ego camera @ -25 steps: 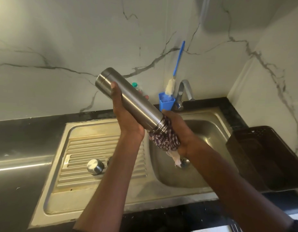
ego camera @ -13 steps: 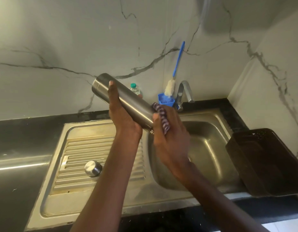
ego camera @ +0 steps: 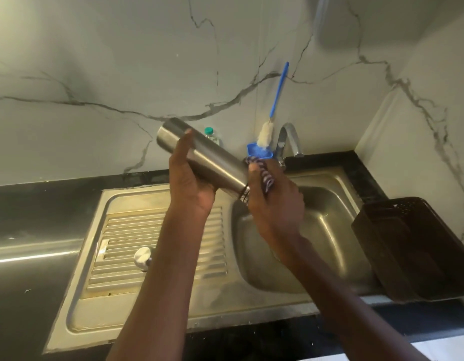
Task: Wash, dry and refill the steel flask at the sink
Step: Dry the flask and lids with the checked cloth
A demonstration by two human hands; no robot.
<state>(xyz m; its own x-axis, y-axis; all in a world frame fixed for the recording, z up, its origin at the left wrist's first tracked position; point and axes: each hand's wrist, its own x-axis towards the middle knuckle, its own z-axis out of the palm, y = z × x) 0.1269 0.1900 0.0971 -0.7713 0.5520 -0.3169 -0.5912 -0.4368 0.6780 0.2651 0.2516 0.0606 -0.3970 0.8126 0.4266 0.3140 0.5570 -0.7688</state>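
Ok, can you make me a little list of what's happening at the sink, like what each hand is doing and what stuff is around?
left hand: holds the steel flask tilted above the sink
right hand: grips a patterned cloth against the flask's open end
flask cap: lies on the ribbed drainboard
bottle brush: stands in a blue holder beside the tap
tap: no water seen running
dark basket: at the sink's right
small bottle: behind the flask

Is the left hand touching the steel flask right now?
Touching. The head view shows the left hand wrapped round the body of the steel flask, thumb lying across its near side, holding it tilted above the sink.
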